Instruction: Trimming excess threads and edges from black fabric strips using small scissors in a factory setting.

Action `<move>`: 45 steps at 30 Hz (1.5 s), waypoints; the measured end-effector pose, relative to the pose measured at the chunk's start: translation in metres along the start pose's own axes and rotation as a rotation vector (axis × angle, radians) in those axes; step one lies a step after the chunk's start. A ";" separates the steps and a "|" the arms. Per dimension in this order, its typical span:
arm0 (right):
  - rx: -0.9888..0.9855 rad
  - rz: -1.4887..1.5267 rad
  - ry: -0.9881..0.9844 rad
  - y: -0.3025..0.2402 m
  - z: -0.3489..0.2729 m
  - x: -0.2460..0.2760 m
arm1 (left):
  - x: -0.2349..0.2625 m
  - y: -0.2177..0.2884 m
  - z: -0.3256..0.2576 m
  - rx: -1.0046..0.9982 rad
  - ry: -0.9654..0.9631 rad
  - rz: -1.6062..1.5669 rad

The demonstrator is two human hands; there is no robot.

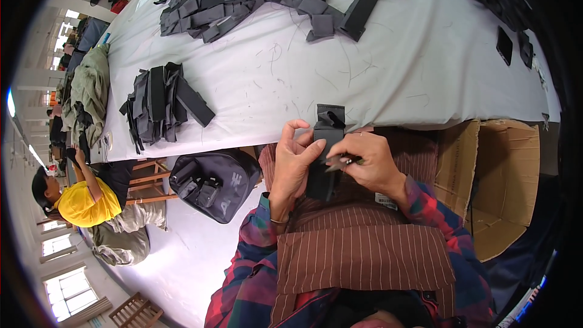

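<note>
My left hand is closed on a dark grey sewn fabric piece, its thumb and fingers pinching the left edge. The piece hangs over my lap at the near edge of the white-covered table, its folded upper end reaching onto the cloth. In my right hand is a small pair of thread snips, dark at the handle. Their pointed metal tip lies against the front of the fabric piece, or just over it; I cannot tell which. The right fingers are curled round the handle and partly hide it.
A large heap of similar dark grey pieces covers the table's far side. A smaller stack lies at left. Below are a black bag and, at right, an open cardboard box. A phone rests far right. A person in yellow works at left.
</note>
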State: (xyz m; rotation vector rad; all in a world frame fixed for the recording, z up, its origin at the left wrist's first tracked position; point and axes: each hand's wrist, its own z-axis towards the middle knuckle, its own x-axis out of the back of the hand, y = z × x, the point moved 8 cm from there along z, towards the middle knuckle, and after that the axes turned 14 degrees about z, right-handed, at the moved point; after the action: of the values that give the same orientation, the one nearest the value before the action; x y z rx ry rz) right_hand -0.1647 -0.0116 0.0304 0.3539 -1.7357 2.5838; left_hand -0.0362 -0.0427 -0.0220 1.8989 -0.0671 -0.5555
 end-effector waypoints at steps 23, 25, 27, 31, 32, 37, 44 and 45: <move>-0.224 -0.109 0.227 -0.003 0.012 0.023 | -0.007 0.011 -0.007 -0.147 0.020 0.232; -0.200 -0.123 0.223 -0.003 0.012 0.024 | -0.006 0.012 -0.008 -0.141 0.022 0.234; -0.228 -0.021 0.285 0.006 0.010 0.027 | -0.006 0.012 -0.007 -0.132 -0.005 0.150; -0.286 0.113 0.372 0.013 0.015 0.030 | -0.013 0.016 -0.009 -0.073 -0.047 0.143; -0.288 0.113 0.376 0.016 0.015 0.032 | -0.012 0.015 -0.009 -0.073 -0.041 0.149; -0.330 0.096 0.215 0.024 0.023 0.031 | -0.012 0.012 -0.012 -0.046 -0.065 0.165; -0.202 0.268 0.330 0.003 0.042 0.039 | -0.012 -0.007 -0.010 0.102 -0.287 0.177; -0.190 0.273 0.311 -0.002 0.045 0.036 | -0.015 -0.001 -0.011 0.102 -0.288 0.181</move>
State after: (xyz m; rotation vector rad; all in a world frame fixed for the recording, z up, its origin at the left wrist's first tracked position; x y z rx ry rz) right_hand -0.1912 -0.0562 0.0553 -0.2921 -2.0000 2.4344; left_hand -0.0454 -0.0286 -0.0142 1.8750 -0.4577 -0.7074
